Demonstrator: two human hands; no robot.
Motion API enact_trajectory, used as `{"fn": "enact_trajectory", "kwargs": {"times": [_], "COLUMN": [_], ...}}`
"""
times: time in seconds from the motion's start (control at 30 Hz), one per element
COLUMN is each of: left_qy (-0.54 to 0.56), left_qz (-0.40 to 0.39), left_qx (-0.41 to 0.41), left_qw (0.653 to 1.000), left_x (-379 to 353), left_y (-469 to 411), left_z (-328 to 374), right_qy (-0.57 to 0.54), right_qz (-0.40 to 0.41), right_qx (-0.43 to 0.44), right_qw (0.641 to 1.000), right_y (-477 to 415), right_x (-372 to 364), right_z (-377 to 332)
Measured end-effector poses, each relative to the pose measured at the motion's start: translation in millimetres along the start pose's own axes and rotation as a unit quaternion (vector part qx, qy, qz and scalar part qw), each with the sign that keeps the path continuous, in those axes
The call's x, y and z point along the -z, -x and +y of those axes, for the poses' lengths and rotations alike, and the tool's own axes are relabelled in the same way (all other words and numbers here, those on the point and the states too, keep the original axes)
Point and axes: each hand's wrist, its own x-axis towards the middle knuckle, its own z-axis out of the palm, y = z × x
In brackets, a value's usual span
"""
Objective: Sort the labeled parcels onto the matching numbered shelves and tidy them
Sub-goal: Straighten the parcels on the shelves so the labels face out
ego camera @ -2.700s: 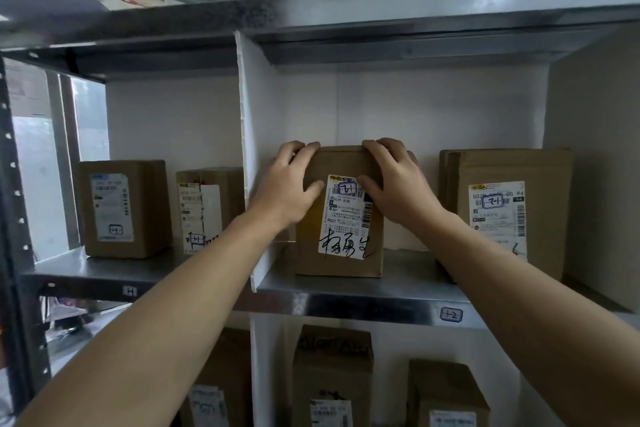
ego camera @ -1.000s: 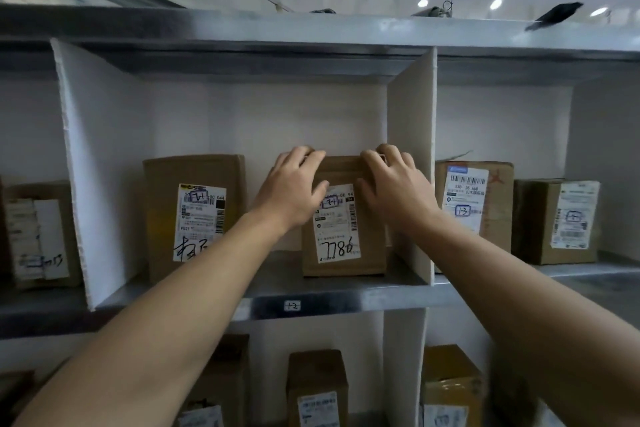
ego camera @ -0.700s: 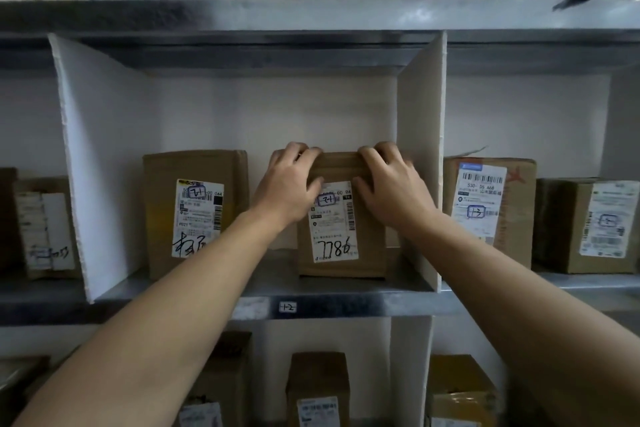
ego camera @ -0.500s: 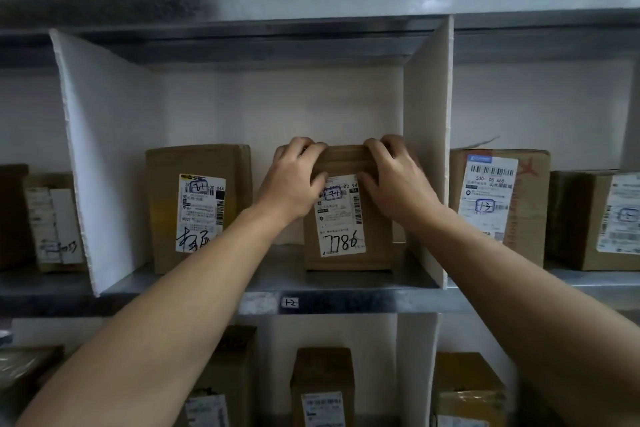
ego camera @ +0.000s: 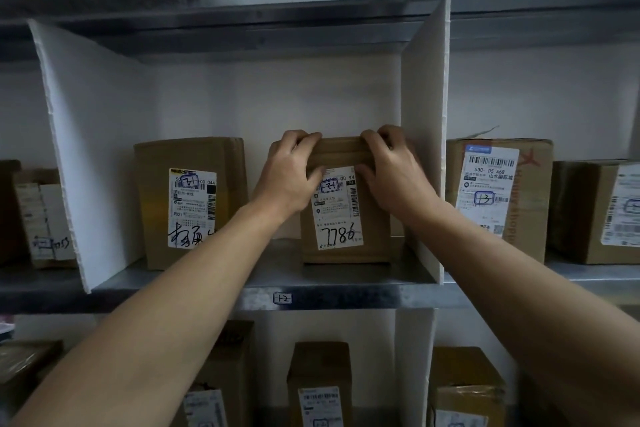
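Below our fingers runs the metal shelf [ego camera: 363, 296], with a white divider [ego camera: 424, 149] just right of them. The cardboard parcel marked 7786 [ego camera: 374, 218] stands on it, our left hand [ego camera: 289, 177] and right hand [ego camera: 391, 173] gripping its top corners, fingers curled over. A 1-2 tag [ego camera: 282, 298] sits beneath.

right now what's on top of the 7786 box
Only fingers of the left hand and right hand, curled over the top front edge of the 7786 box. The rest of its top cannot be seen from this angle.
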Motion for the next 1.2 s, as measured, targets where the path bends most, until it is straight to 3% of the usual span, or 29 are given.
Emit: {"fn": "enact_trajectory", "kwargs": {"times": [0.4, 0.73, 0.93, 1.2], "left_qy": [0.002, -0.043, -0.061, -0.02], "left_qz": [-0.02, -0.023, -0.042, -0.058], "left_qx": [-0.001, 0.007, 0.005, 0.009], "left_qw": [1.0, 0.999, 0.997, 0.998], "left_x": [1.2, 34.4, 62.8, 70.1], "left_y": [-4.0, 21.5, 54.0, 89.7], "left_z": [3.3, 11.5, 40.3, 96.9], "right_qy": [0.002, 0.076, 0.069, 0.103], "right_qz": [-0.013, 0.016, 0.028, -0.016], "right_qx": [-0.022, -0.007, 0.024, -0.023], "right_qw": [1.0, 0.997, 0.997, 0.994], "right_y": [0.4, 21.0, 56.3, 115.2], "right_x": [1.2, 25.0, 49.3, 109.0], "right_z": [-1.4, -22.2, -31.7, -10.6]}}
